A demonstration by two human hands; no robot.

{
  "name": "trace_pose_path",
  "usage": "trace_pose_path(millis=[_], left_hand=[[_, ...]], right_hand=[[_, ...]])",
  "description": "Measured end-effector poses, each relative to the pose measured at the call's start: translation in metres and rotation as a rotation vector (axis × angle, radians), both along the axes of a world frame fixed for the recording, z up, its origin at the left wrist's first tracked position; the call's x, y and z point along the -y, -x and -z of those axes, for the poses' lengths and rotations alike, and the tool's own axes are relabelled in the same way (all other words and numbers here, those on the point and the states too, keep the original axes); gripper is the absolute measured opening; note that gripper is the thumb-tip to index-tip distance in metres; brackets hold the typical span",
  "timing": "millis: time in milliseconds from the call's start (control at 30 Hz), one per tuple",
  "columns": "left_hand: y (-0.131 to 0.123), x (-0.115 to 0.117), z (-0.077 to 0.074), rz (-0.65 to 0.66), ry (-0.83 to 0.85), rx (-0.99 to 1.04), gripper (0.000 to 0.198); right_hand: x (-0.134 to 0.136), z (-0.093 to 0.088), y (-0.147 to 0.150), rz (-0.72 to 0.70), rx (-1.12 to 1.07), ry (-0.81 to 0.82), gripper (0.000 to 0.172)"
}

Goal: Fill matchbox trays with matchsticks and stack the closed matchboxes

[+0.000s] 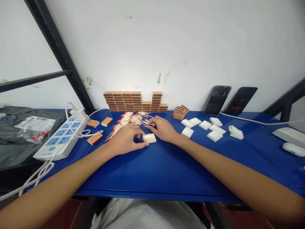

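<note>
My left hand [128,136] is curled around the left end of a small white matchbox tray [151,138], thumb in front and fingers behind. A few red-tipped matches lie inside the tray, which rests on the blue table. Just behind it, my right hand [160,128] has thumb and forefinger pinched at the right edge of a heap of loose matches [135,119]. The match ends show at those fingertips, though how many are gripped is unclear. More matches spread leftward behind my left hand, partly hidden by it.
Stacked brown matchboxes [128,102] line the wall, with loose sleeves [180,112] beside them. White trays [215,129] lie at right, near two phones [217,100]. Several matchboxes [94,138] and a power strip [62,135] with cables are at left.
</note>
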State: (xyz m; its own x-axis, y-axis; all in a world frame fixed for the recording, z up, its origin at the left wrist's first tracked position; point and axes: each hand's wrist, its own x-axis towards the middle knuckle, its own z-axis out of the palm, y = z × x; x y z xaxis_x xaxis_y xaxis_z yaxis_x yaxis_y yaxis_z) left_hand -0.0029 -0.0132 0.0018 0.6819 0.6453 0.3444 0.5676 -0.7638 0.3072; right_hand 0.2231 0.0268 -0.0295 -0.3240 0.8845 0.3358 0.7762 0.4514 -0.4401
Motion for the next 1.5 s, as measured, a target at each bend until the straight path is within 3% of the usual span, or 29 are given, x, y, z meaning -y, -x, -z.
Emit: trace_pose_path(millis=[133,300,467,700,967,1300,1367,1500], left_hand=[[-0.001,0.001,-0.001,-0.003,0.012,-0.012,0.023],[0.001,-0.003,0.002,-0.012,0.007,-0.006,0.026],[0.005,-0.007,0.003,-0.029,-0.026,0.004,0.027],[0.003,-0.006,0.003,-0.047,-0.039,0.024,0.028],[0.001,-0.003,0.002,-0.009,-0.027,0.024,0.024],[0.002,-0.003,0.004,0.022,-0.013,0.037,0.025],[0.002,-0.002,0.003,0.023,-0.011,0.04,0.025],[0.0,-0.001,0.001,0.029,0.004,0.028,0.024]], right_hand=[[0.003,-0.001,0.003,-0.027,0.023,-0.005,0.008],[0.003,-0.003,0.004,0.046,0.044,0.056,0.01],[0.012,-0.012,-0.013,0.035,0.073,0.093,0.011],[0.041,-0.03,-0.023,-0.126,0.087,0.077,0.012],[0.051,-0.03,-0.012,-0.167,0.173,0.112,0.008],[0.048,-0.024,-0.012,-0.248,-0.017,0.125,0.012],[0.042,-0.021,-0.012,-0.224,-0.082,0.109,0.015],[0.017,-0.015,-0.015,0.008,-0.13,-0.015,0.015]])
